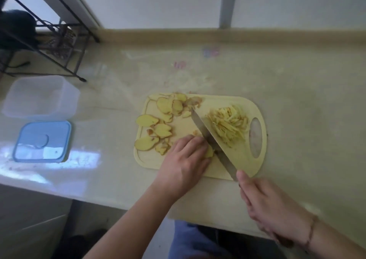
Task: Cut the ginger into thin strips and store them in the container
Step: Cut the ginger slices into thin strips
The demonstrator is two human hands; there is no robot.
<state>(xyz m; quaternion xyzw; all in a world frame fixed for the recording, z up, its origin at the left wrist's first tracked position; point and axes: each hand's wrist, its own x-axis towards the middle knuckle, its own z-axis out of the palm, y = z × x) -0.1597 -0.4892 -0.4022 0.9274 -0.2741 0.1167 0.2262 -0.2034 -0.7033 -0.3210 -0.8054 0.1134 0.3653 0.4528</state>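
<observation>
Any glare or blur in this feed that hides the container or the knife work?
Head view: window glare washes the counter beside the blue lid; the clear container looks pale and soft-edged; wide-angle bending at the edges; the knife and ginger strips on the board are slightly blurred but readable.

Both forearms are bare, with no sleeves reaching the wrists. The right hand [277, 209] has a thin, dark reddish cord bracelet [311, 233] round its wrist, while the left hand [184, 159] wears no ring or band that shows.
</observation>
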